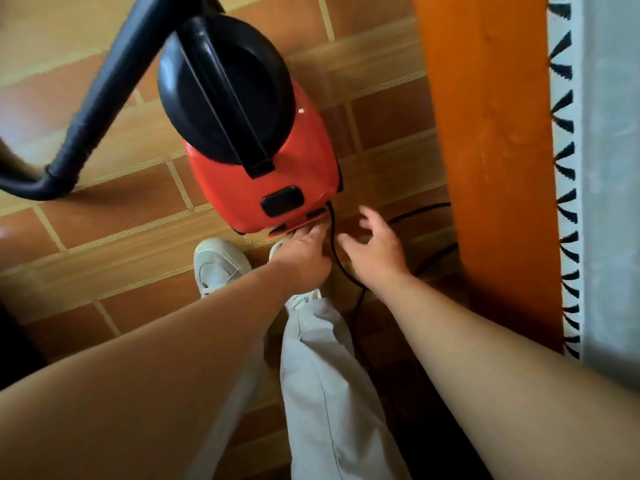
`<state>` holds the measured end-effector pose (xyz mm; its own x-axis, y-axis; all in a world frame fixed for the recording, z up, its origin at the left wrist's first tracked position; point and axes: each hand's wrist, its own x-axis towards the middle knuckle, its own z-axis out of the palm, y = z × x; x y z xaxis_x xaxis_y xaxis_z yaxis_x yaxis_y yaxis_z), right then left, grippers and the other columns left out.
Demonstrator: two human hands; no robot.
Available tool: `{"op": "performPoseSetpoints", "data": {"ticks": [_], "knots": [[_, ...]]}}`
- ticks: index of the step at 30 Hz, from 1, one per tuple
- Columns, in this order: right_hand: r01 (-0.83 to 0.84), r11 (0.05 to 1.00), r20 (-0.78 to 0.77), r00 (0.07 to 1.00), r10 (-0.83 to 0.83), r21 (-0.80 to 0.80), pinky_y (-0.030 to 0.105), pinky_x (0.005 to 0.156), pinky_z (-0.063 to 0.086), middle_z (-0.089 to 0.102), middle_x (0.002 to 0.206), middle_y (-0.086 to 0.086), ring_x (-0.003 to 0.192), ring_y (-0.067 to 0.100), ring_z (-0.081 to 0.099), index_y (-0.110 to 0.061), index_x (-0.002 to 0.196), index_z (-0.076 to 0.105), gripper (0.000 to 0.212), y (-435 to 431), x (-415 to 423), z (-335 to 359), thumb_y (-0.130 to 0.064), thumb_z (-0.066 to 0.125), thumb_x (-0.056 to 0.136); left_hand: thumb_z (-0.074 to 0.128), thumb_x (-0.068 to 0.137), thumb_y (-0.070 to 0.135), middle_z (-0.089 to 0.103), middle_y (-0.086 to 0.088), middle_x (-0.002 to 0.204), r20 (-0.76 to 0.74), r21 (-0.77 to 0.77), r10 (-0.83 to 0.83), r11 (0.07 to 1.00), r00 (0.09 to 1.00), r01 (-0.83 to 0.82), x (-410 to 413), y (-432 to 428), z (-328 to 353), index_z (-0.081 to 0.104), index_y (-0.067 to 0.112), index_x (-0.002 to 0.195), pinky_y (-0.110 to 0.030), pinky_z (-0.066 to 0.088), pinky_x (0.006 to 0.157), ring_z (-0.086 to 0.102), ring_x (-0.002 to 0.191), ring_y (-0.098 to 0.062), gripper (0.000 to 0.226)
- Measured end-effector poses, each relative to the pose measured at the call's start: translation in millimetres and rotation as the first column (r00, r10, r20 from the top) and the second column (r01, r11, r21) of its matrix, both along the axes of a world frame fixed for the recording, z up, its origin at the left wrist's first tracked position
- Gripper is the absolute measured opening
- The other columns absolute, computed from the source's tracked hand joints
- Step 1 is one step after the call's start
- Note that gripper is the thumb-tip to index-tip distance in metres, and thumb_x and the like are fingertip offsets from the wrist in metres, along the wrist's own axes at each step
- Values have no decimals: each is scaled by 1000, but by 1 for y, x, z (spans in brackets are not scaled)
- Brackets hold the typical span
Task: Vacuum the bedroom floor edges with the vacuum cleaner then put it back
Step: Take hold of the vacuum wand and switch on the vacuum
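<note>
Floor (138,237): tiles in a brick-like layout, mixed brown and tan with wood-grain look, pale grout lines.

On it:
- red canister vacuum cleaner (277,174), black domed top with handle, standing near centre
- black hose (104,91) slanting down from the top of the frame to the left; the bend at far left looks to rest on the tiles
- black power cord (334,251) leaving the vacuum's near right corner, running along the tiles toward the feet, with another stretch curving to the orange board
- two white sneakers: left shoe (218,265) fully visible, right shoe (301,299) mostly hidden
- orange wooden board (491,168) along the right side; whether it touches the floor can't be told
</note>
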<state>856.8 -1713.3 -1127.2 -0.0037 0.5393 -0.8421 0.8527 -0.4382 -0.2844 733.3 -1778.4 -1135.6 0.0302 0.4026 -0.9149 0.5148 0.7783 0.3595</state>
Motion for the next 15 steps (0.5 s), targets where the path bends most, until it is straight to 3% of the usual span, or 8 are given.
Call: {"op": "performPoseSetpoints", "data": {"ticks": [5,9,15], "knots": [[-29,999,-82,996,30,14,38,116,38,45,156,-1,143,20,42,-34,156,36,78,12,-21,-4,-39,75,88,53,91,19,35,-12,160,-7,7,-17,1000,1000,17,-5,-1,-3,16,27,161,-48,32,119,35,145,-34,79],[-43,998,-140,989,50,50,42,115,41,54,148,-4,139,19,47,-36,152,43,74,15,-28,-9,-38,77,86,55,93,22,43,-13,153,-36,29,-28,999,999,29,-7,-5,-6,24,22,156,-48,34,116,40,140,-34,71],[-44,992,-178,982,65,120,38,109,46,64,135,-5,127,17,56,-31,145,53,65,22,-41,-10,-37,78,86,54,95,24,48,-10,148,-68,55,-91,994,994,95,-19,-1,-4,31,18,150,-44,35,113,43,138,-32,60]]}}
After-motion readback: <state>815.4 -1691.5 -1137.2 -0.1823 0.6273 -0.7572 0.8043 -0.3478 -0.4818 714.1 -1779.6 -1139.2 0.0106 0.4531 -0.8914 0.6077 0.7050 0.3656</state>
